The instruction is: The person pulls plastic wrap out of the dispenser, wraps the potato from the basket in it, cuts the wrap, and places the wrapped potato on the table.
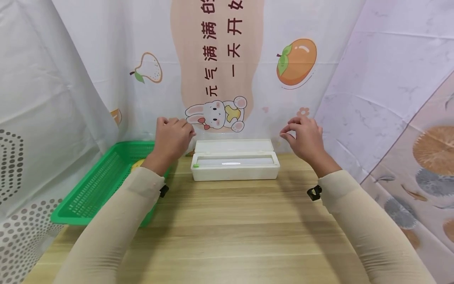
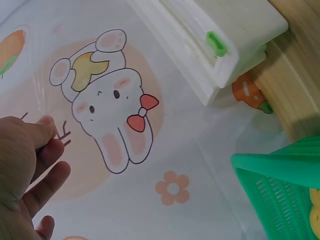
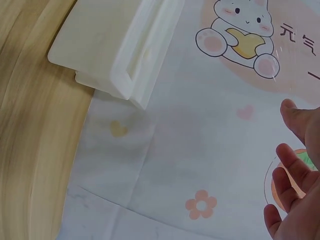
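Note:
A long white cling film dispenser (image 1: 235, 172) stands at the back of the table with its lid (image 1: 234, 146) raised. Inside lies a pale shiny roll (image 1: 230, 161), and a small green slide cutter (image 2: 216, 44) sits at the box's left end. Above and left of the box, my left hand (image 1: 173, 136) pinches clear cling film (image 2: 44, 97) between thumb and forefinger; the sheet is almost invisible, showing as faint creases at the fingertips. My right hand (image 1: 305, 136) is raised above and right of the box, thumb (image 3: 288, 106) apart from the loosely bent fingers, with nothing visibly held.
A green plastic basket (image 1: 88, 185) stands on the left of the wooden table (image 1: 227, 228), holding something yellow (image 2: 315, 215) partly hidden by my left arm. Behind the box hangs a printed cloth (image 1: 220, 51) with a rabbit and fruit. More patterned sheets hang at both sides.

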Demonstrator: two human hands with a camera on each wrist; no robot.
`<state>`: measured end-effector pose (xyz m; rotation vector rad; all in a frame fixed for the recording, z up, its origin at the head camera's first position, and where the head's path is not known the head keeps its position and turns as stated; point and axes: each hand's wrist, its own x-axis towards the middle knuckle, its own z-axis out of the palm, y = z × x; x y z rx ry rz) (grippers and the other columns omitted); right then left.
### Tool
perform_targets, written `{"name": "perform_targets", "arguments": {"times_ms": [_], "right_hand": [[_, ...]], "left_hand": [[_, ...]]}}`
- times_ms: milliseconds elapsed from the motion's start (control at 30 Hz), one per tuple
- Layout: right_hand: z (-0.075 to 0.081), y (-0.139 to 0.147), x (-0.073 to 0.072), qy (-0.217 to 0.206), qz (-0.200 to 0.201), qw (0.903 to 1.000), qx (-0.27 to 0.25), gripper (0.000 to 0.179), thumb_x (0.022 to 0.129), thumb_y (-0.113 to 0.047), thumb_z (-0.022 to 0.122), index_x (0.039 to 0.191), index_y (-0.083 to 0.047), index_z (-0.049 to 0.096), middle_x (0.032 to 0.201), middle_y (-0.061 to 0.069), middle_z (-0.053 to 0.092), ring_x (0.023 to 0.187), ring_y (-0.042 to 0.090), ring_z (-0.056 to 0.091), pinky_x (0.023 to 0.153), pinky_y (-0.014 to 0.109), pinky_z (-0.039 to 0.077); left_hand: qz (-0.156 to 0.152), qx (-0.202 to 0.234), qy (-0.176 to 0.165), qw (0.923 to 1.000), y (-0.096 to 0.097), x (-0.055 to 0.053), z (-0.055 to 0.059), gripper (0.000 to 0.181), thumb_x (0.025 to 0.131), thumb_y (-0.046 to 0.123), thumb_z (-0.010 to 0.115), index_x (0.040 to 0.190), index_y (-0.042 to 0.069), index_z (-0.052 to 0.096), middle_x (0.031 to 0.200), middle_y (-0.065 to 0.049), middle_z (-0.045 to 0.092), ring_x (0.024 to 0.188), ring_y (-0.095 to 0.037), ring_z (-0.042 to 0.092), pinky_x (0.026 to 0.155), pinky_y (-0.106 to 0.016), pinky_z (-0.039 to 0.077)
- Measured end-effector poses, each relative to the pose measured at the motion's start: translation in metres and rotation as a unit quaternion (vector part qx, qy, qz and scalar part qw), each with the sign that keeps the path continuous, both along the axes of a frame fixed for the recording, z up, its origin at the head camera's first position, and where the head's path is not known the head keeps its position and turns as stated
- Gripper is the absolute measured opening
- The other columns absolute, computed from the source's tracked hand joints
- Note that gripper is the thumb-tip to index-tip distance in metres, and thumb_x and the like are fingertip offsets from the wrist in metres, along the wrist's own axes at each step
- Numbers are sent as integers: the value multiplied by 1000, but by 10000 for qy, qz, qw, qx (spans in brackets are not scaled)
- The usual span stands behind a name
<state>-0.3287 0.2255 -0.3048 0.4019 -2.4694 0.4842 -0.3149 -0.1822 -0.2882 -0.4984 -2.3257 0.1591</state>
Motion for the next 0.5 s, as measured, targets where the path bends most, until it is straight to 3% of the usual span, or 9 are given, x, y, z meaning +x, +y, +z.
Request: {"name": "perform_targets", "arguments": {"times_ms": [200,500], "right_hand": [[4,3,2,67,46,10000,-56,7,85,-29,72,88,-23,74,116,2,57,109,41,45,81,62,29],[9,5,11,141,141,9995,-247,6,84,-27,73,86,-22,75,118,4,57,113,40,44,83,63,29]], "left_hand": [[-230,90,292,9993,-2,1,3,20,94,33,59,92,16,70,90,-1,67,85,-24,56,81,-50,32],[-276,133,470,9984,0,7,7,19,93,32,60,92,16,70,91,-1,69,86,-23,57,83,-50,32]]}}
